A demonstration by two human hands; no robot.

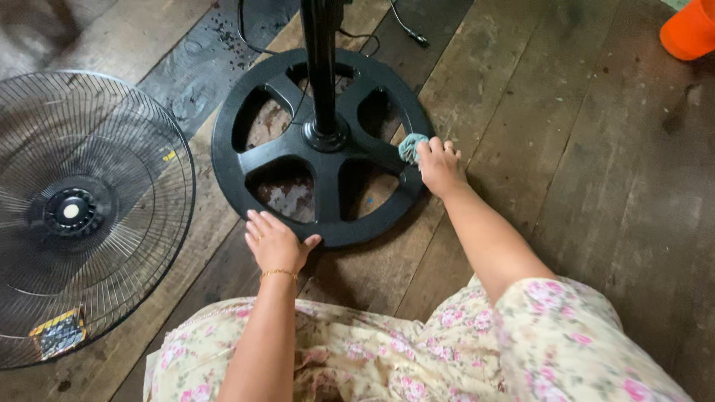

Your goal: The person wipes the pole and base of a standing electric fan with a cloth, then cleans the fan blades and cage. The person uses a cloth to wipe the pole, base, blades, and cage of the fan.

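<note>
One round black fan base (328,223) sits at centre frame on the wooden plank floor (581,149), with five spokes and five cut-outs showing floor through them. One black pole (320,67) rises from its hub toward the top edge.

Your right hand (439,167) is at the base's right rim, fingers curled shut on one small teal cloth (411,146), pressed against a spoke where it meets the rim. Your left hand (275,242) lies flat and open on the base's lower-left rim, fingers spread, holding nothing. One thin gold bracelet (278,273) is on that wrist.

One detached wire fan guard (82,216) lies flat at the left edge, just beside the base, apart from it. One yellow-black sticker (58,331) sits on its lower part.

One black cable (406,26) runs along the top of the frame. One orange container (689,30) is partly cut off at upper right. Your floral dress (447,350) fills the bottom.
</note>
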